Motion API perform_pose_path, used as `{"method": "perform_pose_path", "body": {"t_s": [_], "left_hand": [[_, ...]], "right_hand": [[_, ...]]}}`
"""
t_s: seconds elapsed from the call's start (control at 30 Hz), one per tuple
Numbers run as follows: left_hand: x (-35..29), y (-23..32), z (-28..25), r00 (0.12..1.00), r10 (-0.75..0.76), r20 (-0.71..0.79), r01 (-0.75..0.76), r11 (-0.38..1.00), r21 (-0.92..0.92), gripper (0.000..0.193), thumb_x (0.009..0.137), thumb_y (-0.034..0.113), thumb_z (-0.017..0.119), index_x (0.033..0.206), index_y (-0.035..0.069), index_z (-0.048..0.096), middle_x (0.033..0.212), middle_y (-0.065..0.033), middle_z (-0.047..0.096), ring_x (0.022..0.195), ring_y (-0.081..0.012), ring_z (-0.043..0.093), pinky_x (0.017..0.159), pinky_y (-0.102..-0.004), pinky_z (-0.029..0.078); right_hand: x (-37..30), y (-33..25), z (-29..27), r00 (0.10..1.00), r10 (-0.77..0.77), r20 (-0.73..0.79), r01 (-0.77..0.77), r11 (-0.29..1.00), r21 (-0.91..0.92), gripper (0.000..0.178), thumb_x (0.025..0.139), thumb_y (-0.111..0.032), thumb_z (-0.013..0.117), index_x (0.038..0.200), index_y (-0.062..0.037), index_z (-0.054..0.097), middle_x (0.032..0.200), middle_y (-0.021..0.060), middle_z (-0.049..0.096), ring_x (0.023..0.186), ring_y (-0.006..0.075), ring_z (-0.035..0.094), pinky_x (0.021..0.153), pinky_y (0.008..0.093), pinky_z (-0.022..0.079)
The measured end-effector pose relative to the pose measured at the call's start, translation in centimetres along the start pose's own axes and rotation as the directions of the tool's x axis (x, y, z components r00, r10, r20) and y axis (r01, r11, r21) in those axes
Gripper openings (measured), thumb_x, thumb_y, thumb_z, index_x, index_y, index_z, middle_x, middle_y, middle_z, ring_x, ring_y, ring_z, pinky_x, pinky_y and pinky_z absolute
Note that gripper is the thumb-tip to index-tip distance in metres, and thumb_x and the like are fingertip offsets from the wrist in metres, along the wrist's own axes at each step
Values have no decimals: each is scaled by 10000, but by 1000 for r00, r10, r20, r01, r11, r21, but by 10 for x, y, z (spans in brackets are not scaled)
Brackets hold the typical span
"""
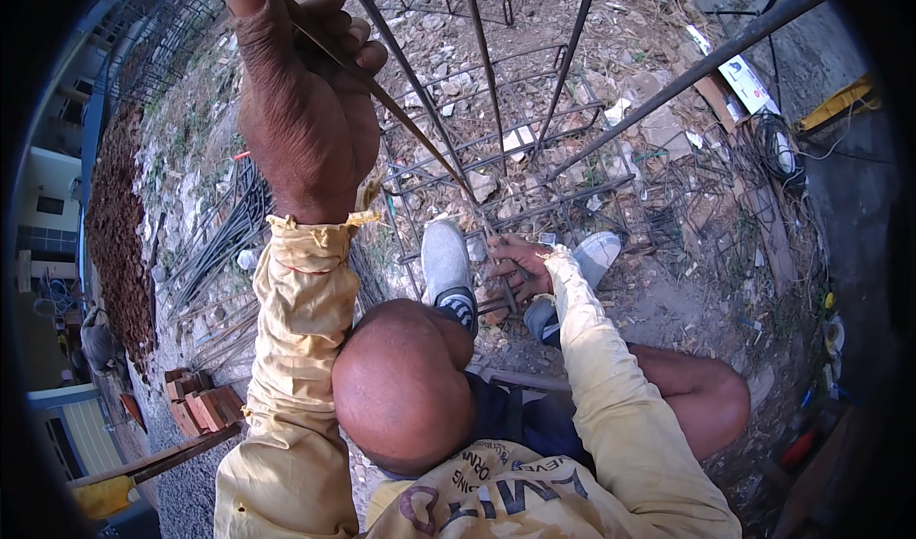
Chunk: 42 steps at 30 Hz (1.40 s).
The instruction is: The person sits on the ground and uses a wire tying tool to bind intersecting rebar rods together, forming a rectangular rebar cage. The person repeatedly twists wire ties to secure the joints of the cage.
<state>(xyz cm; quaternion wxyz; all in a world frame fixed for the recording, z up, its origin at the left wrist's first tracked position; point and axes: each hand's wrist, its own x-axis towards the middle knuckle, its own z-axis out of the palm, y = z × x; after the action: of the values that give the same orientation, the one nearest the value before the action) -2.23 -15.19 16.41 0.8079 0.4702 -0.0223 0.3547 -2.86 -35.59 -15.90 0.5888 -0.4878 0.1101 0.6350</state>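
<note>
My left hand (310, 119) is raised at the upper left, its fingers curled round a thin steel rod (417, 134). The rod slants down to the right, toward my feet. Low between my shoes, my right hand (523, 264) is closed round steel bar at the rod's lower end; the exact contact there is partly hidden by the fingers. Around it lies a rebar frame (572, 189) of long bars and square stirrups, whose thicker bars (482, 57) fan toward the top of the view.
My grey shoes (446, 258) rest beside the frame, on ground strewn with rubble. Loose rods (224, 238) lie to the left, with stacked bricks (205, 405) nearer me. At the right are a white box (747, 83), coiled wire (778, 148) and a yellow object (840, 102).
</note>
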Motion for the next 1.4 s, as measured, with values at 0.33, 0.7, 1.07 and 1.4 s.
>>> {"method": "perform_pose_path", "body": {"t_s": [0.33,0.7,1.07,1.4], "left_hand": [[2,1,-15,991,-45,127,57,994,-90,547,899,562,584,883,16,608,805,-108,622,736,-237,556,635,-348,454],[-14,3,-14,986,-47,160,66,991,-118,569,890,596,568,875,35,658,824,-91,637,749,-232,530,650,-344,433],[-36,12,-22,948,-53,312,99,987,-131,651,868,680,529,922,48,678,856,-73,602,777,-191,441,702,-315,372],[-57,26,-19,898,-90,430,138,987,-81,605,855,638,595,952,44,661,945,-89,513,870,-198,443,772,-327,394]], "right_hand": [[-2,-50,2,988,157,2,-151,955,-253,672,829,-361,674,1419,-220,386,1143,162,630,869,232,639,606,522,533],[36,-43,-11,972,-16,-236,-180,596,-783,763,815,-407,690,1445,-125,366,1166,215,618,852,248,665,651,471,565],[31,23,14,964,-165,-210,121,970,-209,277,853,-275,741,846,-69,556,715,13,593,536,91,555,441,261,433],[40,67,51,939,-256,-229,316,904,286,263,800,-216,764,920,-106,558,629,-4,535,439,109,514,390,279,441]]}}
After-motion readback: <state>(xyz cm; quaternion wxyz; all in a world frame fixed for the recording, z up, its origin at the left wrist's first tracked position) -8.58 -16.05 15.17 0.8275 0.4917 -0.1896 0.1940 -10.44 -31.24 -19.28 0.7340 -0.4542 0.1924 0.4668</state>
